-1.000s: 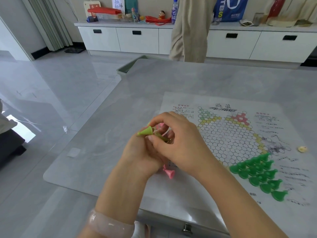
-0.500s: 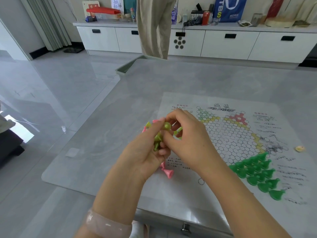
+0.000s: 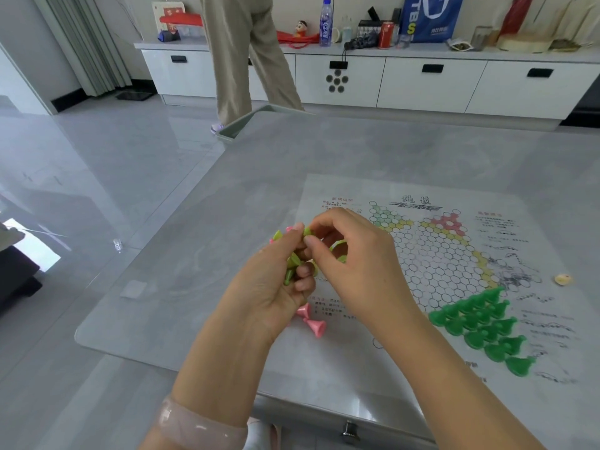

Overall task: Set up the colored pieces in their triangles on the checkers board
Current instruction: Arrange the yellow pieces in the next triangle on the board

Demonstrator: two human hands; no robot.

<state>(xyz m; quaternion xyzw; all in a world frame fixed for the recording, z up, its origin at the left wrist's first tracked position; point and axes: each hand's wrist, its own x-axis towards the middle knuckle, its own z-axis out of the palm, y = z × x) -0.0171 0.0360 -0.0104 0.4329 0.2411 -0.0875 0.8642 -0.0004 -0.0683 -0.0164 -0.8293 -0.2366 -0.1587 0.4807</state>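
I am watching the left hand [image 3: 269, 287] cupping a bunch of lime pieces [image 3: 293, 263] just left of the board [image 3: 431, 254], while the right hand [image 3: 354, 264] is pinching one out. I am judging a loose cupped grip risky: pieces could be spilling onto the worktop [image 3: 227, 196], joining two pink pieces [image 3: 311, 319]. Dark-green pieces [image 3: 483, 326] are filling the board's near triangle. Board printing is reading too blurred; a bag [image 3: 428, 17] beyond is showing "TBS".

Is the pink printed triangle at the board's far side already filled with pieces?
No, the pink printed triangle shows bare circles, no pieces standing on it.
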